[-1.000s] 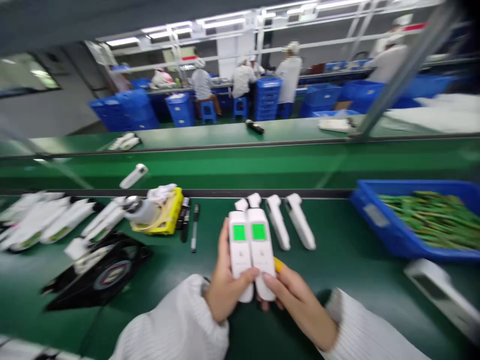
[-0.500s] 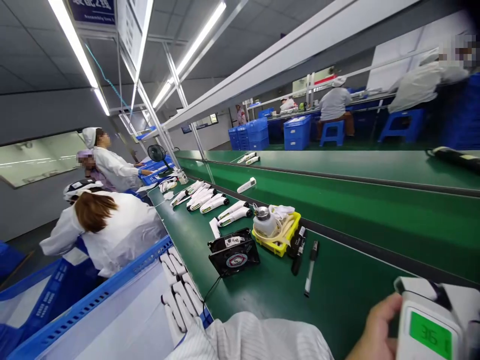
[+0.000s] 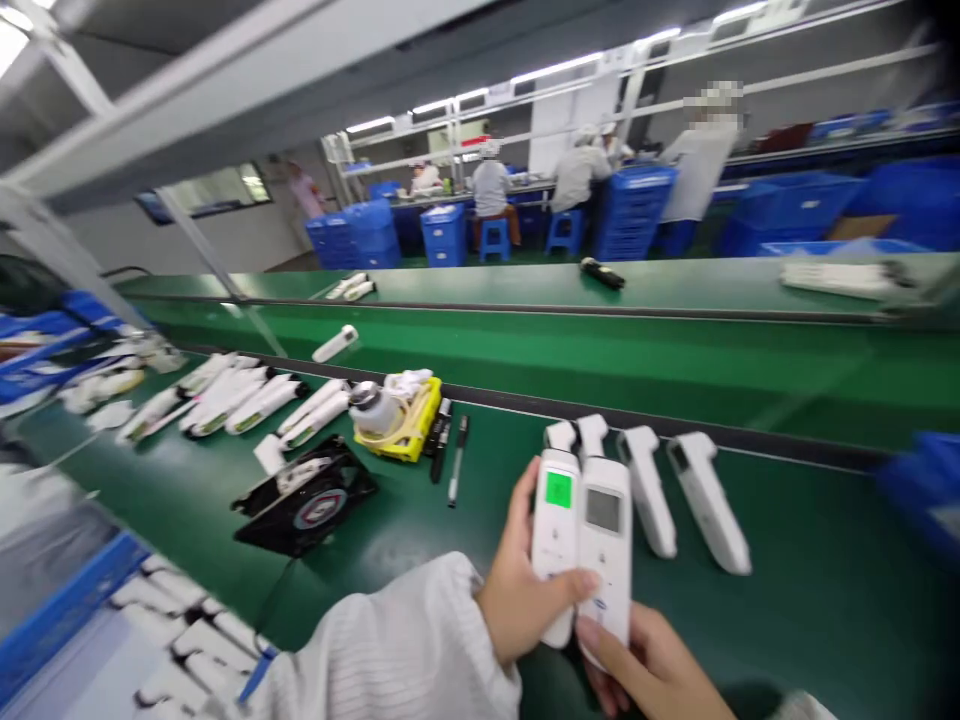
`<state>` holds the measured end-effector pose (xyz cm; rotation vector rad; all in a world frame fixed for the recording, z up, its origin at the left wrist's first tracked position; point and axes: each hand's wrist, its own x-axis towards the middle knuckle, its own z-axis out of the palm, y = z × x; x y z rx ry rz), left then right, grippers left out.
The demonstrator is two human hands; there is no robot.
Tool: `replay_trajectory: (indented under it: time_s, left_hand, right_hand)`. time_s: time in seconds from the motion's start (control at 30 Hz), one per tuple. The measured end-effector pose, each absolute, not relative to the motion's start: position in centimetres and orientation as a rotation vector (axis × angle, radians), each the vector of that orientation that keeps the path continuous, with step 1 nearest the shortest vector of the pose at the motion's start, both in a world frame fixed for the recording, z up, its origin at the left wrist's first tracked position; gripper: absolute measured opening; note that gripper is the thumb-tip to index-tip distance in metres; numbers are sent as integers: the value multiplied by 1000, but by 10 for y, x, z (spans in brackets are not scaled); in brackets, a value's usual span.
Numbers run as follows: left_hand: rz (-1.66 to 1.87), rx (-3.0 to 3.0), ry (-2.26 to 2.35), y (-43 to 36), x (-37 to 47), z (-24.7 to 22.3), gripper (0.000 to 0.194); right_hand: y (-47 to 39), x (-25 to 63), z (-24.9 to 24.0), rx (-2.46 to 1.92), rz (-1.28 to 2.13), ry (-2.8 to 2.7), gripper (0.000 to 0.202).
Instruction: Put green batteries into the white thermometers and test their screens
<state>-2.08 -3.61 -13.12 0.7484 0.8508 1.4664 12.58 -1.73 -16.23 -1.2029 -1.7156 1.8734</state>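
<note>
Head view: left hand [image 3: 517,605] grasps the lit thermometer [image 3: 553,545]; right hand [image 3: 651,660] pinches the dark one [image 3: 606,555] low, both side by side above the bench [image 3: 409,535]. I'd hold them low, clear of the screens [image 3: 603,509].

L sleeve [image 3: 397,640] is wht, baggy, w/ fine lines, bunched nr cuff [image 3: 475,635]

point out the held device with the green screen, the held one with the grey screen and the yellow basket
Green-screen device [image 3: 556,542]: head view, front face below the screen.
Grey-screen device [image 3: 610,557]: head view, front face below the screen.
Yellow basket [image 3: 425,421]: head view, right side wall.
</note>
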Motion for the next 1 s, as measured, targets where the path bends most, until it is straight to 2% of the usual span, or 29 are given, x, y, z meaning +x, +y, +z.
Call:
replay_trajectory:
  time_s: [0.13,0.27,0.9,1.0]
  left_hand:
    - [1417,770,880,-39,-20,-128,93]
    - [1359,779,944,-44,-18,-126,91]
    - [1297,853,1004,-46,-18,-122,94]
    - [1212,829,922,-47,-21,-123,85]
  right_hand:
    - [-20,114,-154,-1143,2064,-1617,61]
    - [-21,112,-152,-1076,2121,-1534,53]
    - [-27,108,-146,-1023,2095,-1408,62]
    - [-26,111,-146,-1018,2052,-1345,57]
